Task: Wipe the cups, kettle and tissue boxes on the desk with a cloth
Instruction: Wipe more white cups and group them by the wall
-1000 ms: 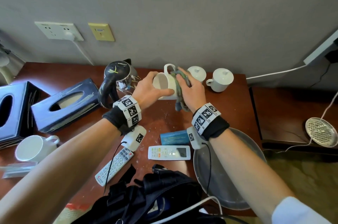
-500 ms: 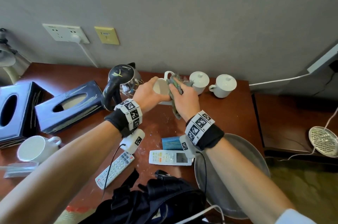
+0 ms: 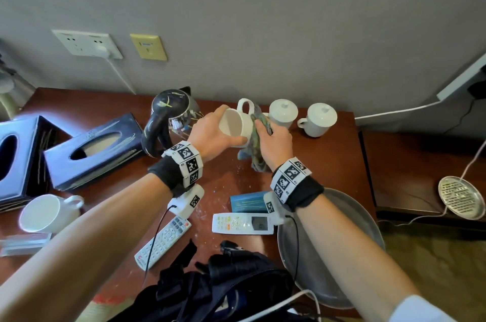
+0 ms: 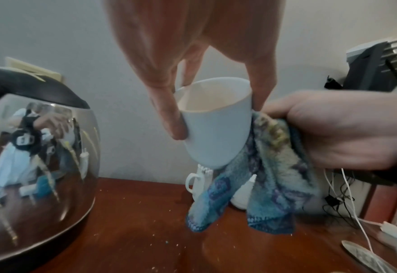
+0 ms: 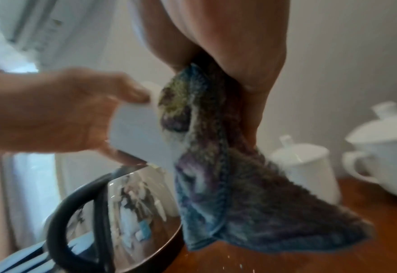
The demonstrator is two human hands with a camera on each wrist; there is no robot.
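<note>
My left hand (image 3: 214, 132) grips a white cup (image 3: 235, 124) by its rim, tipped on its side above the desk, mouth towards me and handle up. My right hand (image 3: 273, 144) holds a blue patterned cloth (image 3: 256, 148) and presses it against the cup's outer wall. The left wrist view shows the cup (image 4: 212, 125) between thumb and fingers, with the cloth (image 4: 263, 171) hanging down beside it. A steel kettle (image 3: 171, 122) with a black handle stands just left of the cup. Two dark tissue boxes (image 3: 92, 148) lie at the left.
Two lidded white cups (image 3: 317, 119) stand by the wall to the right. Another white cup (image 3: 48, 212) lies at the desk's left front. Two remotes (image 3: 242, 223), a blue card, a grey round tray (image 3: 349, 219) and a black bag (image 3: 223, 287) fill the front.
The cup has stayed tipped in my left hand while my right hand has shifted the cloth a little along its side. The head view has moved slightly.
</note>
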